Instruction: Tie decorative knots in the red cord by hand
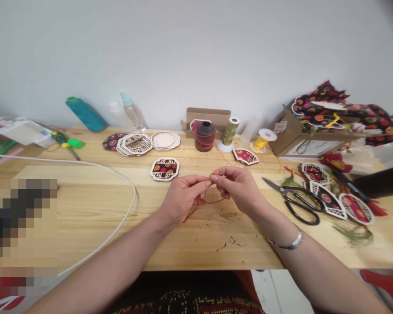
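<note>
Both hands meet above the middle of the wooden table, fingertips pinched close together on a thin red cord [212, 202]. My left hand [187, 194] is closed on the cord, and one loose end hangs below its fingers. Thumb and forefinger of my right hand [231, 183] pinch the cord too, with a loop of it sagging between the hands. Just behind the left hand lies an octagonal fretwork piece with patterned fabric [164, 169]. A spool of red cord [205, 137] stands farther back. To the right of my right hand lie black-handled scissors [293, 198], blades apart.
Pale wooden frames [136, 144], a teal thread cone [85, 114] and a spray bottle [132, 112] stand at the back left. A yellow spool [263, 140] and a fan-shaped piece [245, 156] sit behind. Finished-looking ornaments [356, 208] and a cardboard box [304, 141] are right. A white cable [132, 187] crosses the left.
</note>
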Demonstrator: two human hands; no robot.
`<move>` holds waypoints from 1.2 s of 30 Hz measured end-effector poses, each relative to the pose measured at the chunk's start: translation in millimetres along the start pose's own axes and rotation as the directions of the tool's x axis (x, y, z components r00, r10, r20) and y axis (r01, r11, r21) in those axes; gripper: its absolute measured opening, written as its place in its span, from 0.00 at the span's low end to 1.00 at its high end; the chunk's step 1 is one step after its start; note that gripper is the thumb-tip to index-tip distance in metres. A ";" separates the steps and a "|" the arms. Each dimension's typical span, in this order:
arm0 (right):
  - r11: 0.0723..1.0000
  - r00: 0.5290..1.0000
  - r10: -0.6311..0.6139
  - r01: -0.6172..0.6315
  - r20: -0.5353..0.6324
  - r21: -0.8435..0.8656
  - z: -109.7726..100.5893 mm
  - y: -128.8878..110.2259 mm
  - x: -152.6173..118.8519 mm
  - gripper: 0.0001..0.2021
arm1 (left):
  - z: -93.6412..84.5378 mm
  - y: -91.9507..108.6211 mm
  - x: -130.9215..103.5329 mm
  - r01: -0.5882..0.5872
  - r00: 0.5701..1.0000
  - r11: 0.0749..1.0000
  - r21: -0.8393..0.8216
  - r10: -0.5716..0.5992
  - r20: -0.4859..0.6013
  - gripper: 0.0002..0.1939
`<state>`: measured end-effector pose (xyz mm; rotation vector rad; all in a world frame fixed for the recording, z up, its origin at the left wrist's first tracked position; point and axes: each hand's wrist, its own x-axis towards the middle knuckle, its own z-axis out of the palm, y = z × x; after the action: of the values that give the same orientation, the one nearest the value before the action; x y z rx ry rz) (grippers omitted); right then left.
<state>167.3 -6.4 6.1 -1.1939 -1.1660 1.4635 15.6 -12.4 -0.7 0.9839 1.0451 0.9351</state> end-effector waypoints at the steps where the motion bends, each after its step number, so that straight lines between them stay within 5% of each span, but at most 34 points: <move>1: 1.000 1.000 -0.011 0.011 -0.014 -0.021 0.0 -0.4 0.2 0.11 | 0.3 0.2 -0.1 0.006 1.000 1.000 0.007 -0.006 0.000 0.09; 8: 0.990 0.997 -0.070 0.066 -0.031 -0.122 -2.0 -4.2 0.2 0.08 | 0.8 -0.1 -0.5 0.008 1.000 1.000 0.001 -0.008 0.025 0.11; 36: 0.995 1.000 -0.030 0.030 0.003 -0.091 -5.3 -0.1 4.7 0.11 | 0.4 -1.8 0.7 0.002 1.000 1.000 0.010 -0.002 -0.013 0.09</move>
<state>171.9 -1.2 5.0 -1.2321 -1.2587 1.4023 16.4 -12.4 -2.5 0.9859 1.0621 0.9359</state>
